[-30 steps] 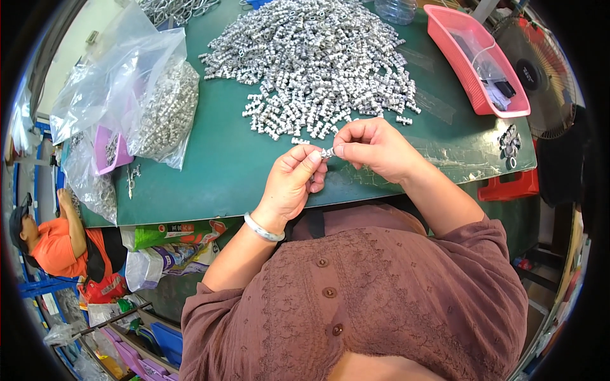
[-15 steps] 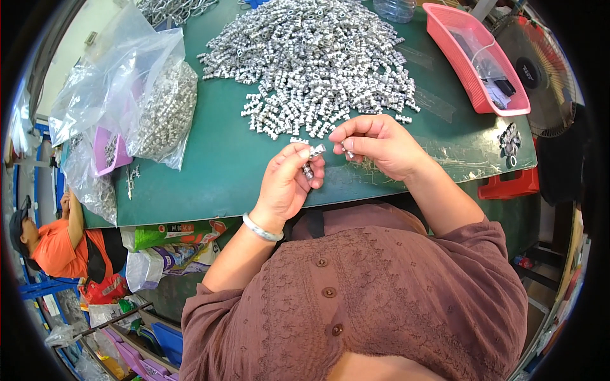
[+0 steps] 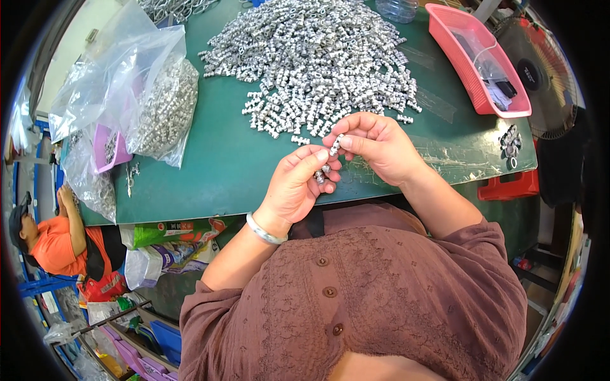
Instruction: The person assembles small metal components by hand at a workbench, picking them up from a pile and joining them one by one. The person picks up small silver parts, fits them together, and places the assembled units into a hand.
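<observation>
Here, a big heap of small silvery metal fittings (image 3: 318, 57) covers the far part of the green table (image 3: 216, 159), with one pink plastic tray (image 3: 478, 57) far right and clear plastic bags (image 3: 136, 95) of fittings at left. Near the table's edge, the right hand (image 3: 375, 146) pinches one small silvery fitting (image 3: 335, 145) between thumb and fingertips, while the left hand (image 3: 295, 187), half curled, grips another small piece (image 3: 319, 176) just below it

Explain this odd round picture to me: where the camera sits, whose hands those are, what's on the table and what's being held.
The camera sits on a person's head and looks down, so the picture curves at its rim. No machine here: the left hand and right hand are that person's own. Each pinches a small metal piece near the table's front edge. On the green table lie a big heap of metal pieces, plastic bags holding more of them, and a pink tray. Another person in orange sits at lower left.
</observation>
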`<state>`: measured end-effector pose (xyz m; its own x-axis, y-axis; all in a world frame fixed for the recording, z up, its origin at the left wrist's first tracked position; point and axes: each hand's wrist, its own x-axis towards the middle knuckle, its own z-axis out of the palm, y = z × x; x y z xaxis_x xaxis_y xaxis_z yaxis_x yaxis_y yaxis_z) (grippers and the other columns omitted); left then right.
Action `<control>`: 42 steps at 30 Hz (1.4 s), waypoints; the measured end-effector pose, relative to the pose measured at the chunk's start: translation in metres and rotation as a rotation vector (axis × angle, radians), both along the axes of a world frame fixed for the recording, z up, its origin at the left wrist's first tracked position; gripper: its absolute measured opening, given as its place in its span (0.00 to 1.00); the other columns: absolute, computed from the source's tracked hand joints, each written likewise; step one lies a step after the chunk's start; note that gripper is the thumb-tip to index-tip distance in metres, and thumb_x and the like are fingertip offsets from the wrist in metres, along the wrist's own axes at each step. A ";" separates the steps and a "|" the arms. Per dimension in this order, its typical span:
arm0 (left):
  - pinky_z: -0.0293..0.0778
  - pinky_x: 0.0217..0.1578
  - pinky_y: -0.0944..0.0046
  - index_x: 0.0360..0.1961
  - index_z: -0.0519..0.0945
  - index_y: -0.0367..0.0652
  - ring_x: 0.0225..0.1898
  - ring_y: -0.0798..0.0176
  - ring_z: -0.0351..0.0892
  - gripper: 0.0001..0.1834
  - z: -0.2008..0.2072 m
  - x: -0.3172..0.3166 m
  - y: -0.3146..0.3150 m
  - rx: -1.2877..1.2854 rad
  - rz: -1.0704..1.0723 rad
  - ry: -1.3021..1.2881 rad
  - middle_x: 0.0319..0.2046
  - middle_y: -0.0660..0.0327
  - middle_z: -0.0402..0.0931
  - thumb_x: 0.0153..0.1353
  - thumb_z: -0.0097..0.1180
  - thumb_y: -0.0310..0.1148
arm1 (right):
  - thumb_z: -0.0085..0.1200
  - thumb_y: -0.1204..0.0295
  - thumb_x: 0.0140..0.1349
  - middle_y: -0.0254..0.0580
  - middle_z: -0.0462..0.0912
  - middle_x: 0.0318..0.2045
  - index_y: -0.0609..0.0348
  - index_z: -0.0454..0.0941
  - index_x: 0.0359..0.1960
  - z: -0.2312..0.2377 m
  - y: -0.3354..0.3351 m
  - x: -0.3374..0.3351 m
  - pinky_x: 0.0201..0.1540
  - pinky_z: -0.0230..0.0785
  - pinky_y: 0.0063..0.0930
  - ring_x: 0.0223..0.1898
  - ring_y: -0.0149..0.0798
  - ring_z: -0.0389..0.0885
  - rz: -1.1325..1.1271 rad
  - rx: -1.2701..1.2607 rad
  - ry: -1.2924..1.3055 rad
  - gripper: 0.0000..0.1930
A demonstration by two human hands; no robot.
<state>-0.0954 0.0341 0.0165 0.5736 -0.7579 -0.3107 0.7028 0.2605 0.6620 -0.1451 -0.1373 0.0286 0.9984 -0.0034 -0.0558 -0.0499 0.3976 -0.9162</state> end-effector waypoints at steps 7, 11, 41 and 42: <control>0.66 0.23 0.72 0.32 0.74 0.39 0.26 0.69 0.71 0.09 0.001 0.001 0.001 0.001 0.027 -0.004 0.27 0.61 0.74 0.60 0.48 0.35 | 0.51 0.77 0.57 0.36 0.79 0.33 0.64 0.74 0.39 0.002 0.004 -0.001 0.35 0.66 0.19 0.32 0.24 0.75 -0.036 -0.101 0.003 0.09; 0.65 0.23 0.72 0.32 0.74 0.40 0.24 0.69 0.70 0.10 0.004 0.000 0.000 0.017 0.062 0.005 0.26 0.62 0.73 0.62 0.46 0.36 | 0.49 0.78 0.58 0.36 0.79 0.33 0.66 0.73 0.40 0.004 0.007 -0.004 0.38 0.67 0.19 0.35 0.24 0.75 -0.059 -0.246 -0.034 0.09; 0.66 0.25 0.74 0.40 0.72 0.39 0.26 0.69 0.70 0.09 -0.013 0.010 0.006 0.024 0.168 0.026 0.30 0.61 0.72 0.57 0.48 0.24 | 0.57 0.73 0.45 0.37 0.71 0.30 0.58 0.76 0.24 -0.012 -0.010 0.009 0.42 0.58 0.33 0.37 0.42 0.67 -0.199 -1.458 -0.425 0.04; 0.66 0.25 0.74 0.40 0.72 0.39 0.26 0.69 0.70 0.09 -0.012 0.010 0.005 0.024 0.169 0.027 0.30 0.61 0.72 0.57 0.48 0.24 | 0.57 0.74 0.46 0.37 0.72 0.30 0.58 0.76 0.24 -0.011 -0.010 0.009 0.42 0.59 0.33 0.37 0.42 0.67 -0.181 -1.345 -0.424 0.04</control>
